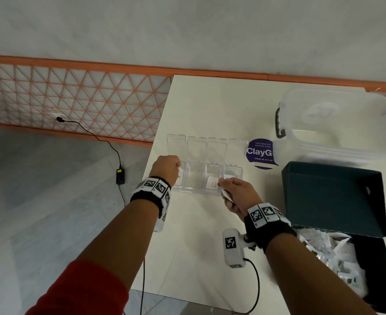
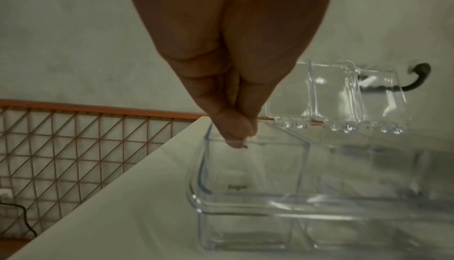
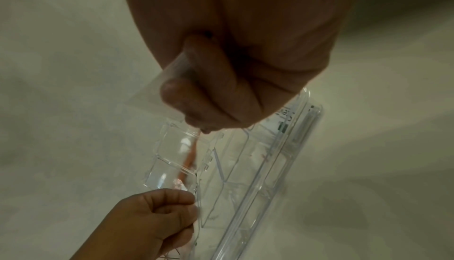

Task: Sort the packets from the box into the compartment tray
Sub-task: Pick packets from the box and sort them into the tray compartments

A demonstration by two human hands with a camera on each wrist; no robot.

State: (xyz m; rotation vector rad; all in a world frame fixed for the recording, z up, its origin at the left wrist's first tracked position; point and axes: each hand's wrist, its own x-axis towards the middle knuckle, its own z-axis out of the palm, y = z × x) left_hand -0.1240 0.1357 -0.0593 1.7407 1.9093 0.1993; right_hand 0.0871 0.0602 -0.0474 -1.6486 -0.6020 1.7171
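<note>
A clear compartment tray [image 1: 196, 189] with its lids raised lies mid-table. My left hand [image 1: 168, 165] hovers over its leftmost compartment and pinches the top of a white sugar packet [image 2: 237, 177] that hangs down into it. A red-printed packet [image 1: 212, 184] lies in the third compartment. My right hand [image 1: 232, 192] is at the rightmost compartment, fingers curled round white packets [image 1: 227, 196], one of them translucent [image 3: 157, 89]. Another packet [image 3: 285, 116] with dark print lies under it in that compartment. The dark box [image 1: 369, 280] at the right holds several loose packets [image 1: 332, 253].
The box's dark teal lid [image 1: 332, 196] stands open behind the box. A clear lidded tub [image 1: 337, 123] sits at the back right beside a purple round sticker [image 1: 259, 152]. The table's left edge [image 1: 155, 142] runs close to the tray. A cabled power adapter [image 1: 120, 176] lies on the floor.
</note>
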